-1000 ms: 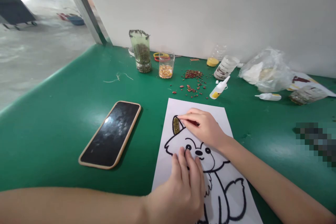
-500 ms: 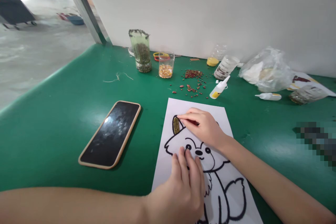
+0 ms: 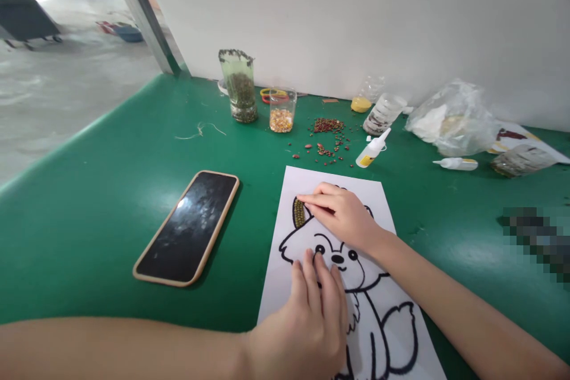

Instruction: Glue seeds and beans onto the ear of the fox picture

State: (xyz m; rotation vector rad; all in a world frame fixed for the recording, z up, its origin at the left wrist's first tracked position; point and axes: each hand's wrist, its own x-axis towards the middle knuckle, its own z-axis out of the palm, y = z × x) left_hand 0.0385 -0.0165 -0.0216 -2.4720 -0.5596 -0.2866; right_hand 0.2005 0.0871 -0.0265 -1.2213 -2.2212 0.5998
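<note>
A white sheet of paper bears a thick black outline drawing of a fox. Inside the fox's left-side ear, small greenish-brown seeds sit in tight rows. My right hand reaches over the top of the drawing, thumb and index finger pinched at the upper edge of those seeds. Whatever is between the fingertips is too small to make out. My left hand lies on the lower part of the sheet with its fingers stretched out, covering part of the fox's face and body.
Left of the paper lies a phone. Behind it stand a green container of seeds and a clear cup of corn kernels. Reddish seeds, a glue bottle, a jar and a plastic bag line the back.
My right hand's fingertips have shifted slightly left, over the top of the seed rows. My left hand stays in place. A person's legs in the background have moved left.
</note>
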